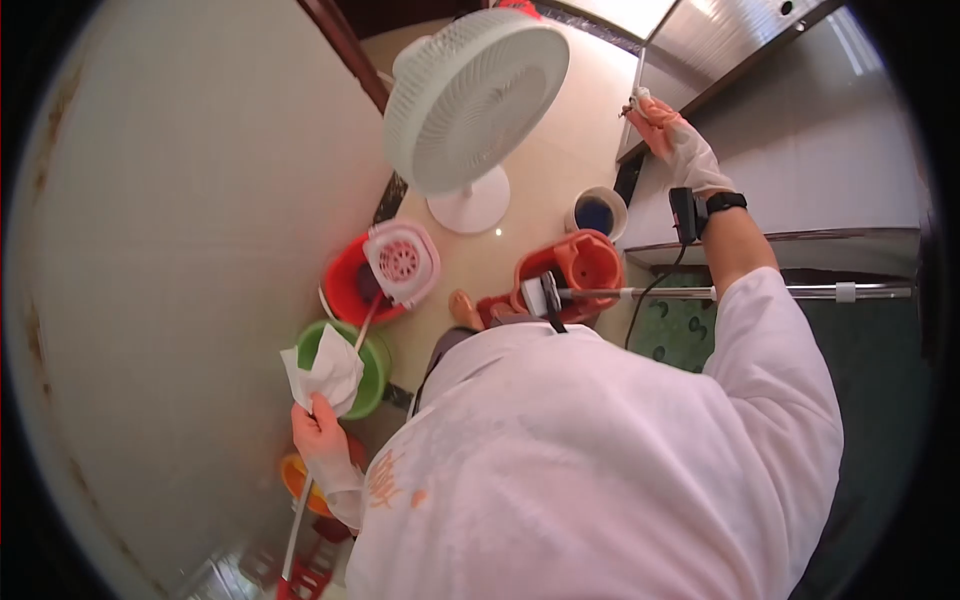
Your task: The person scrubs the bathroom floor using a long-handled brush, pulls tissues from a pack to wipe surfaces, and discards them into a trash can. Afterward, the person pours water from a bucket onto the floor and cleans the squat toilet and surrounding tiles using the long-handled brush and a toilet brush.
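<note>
1. holding a crumpled white cloth (330, 372), the left hand (318, 428) sits gloved at eight o'clock, fingers closed on its lower edge; the cloth covers part of a green bucket (374, 385).
2. at between one and two o'clock, the gloved right hand (655, 125) is near a metal panel (715, 45), fingers narrowed around something small, too unclear to name; i cannot tell whether they touch the panel.
3. at nine o'clock, a pink wringer (415, 245) hides part of a red bucket (343, 285).
4. at two o'clock, a pale pail (620, 213) has dark blue contents, their nature unclear.
5. at twelve o'clock, a white fan (475, 100) stands on the floor (590, 130).
6. at between seven and eight o'clock, a yellow container (292, 478) is partly hidden by the left forearm.
</note>
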`<state>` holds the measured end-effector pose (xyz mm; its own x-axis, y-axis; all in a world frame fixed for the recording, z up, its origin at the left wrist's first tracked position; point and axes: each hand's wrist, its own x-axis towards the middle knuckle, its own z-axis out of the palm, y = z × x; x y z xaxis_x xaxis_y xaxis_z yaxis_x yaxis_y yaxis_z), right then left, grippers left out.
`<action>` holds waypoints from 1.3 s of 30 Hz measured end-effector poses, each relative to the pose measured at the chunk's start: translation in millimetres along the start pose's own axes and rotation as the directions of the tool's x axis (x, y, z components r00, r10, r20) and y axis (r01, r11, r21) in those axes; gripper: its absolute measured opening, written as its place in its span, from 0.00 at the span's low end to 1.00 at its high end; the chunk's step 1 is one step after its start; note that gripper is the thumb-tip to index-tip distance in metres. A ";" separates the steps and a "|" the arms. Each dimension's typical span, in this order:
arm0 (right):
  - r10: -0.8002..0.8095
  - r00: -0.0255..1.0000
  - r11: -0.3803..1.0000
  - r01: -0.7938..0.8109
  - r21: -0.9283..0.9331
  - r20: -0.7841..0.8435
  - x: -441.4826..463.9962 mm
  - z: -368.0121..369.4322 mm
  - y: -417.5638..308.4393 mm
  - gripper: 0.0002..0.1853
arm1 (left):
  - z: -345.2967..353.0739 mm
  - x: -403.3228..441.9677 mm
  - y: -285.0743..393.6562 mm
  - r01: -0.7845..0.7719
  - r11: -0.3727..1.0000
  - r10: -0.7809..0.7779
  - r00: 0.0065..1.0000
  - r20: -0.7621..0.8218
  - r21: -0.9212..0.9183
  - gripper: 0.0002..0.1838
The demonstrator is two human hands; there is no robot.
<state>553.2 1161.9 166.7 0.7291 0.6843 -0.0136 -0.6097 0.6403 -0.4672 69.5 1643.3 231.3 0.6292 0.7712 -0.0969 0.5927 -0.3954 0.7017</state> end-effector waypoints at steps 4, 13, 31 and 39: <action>-0.432 0.767 0.872 0.221 -0.436 -0.475 20.2 32.2 17.2 0.15 | 0.4 59.8 -5.9 -0.063 0.997 0.062 0.998 0.013 0.040 0.12; -0.472 0.736 0.815 0.155 -0.558 -0.486 77.2 64.1 -5.0 0.14 | 22.5 121.3 37.2 -0.099 0.989 0.089 0.991 0.097 0.108 0.12; -0.140 0.873 0.714 -0.237 -0.659 -0.466 455.1 -147.8 -207.9 0.29 | 145.7 114.6 119.6 0.451 0.871 -0.425 0.890 -0.164 0.192 0.13; -0.055 0.846 0.763 -0.306 -0.569 -0.530 549.3 -245.3 -254.0 0.33 | 149.3 -9.9 138.7 0.762 0.619 -0.680 0.641 -0.355 0.190 0.13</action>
<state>1184.8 1289.6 61.0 0.8156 0.3587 -0.4541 -0.5116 0.0803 -0.8554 220.5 1506.3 224.2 -0.1785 0.9405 -0.2891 0.9418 0.2483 0.2265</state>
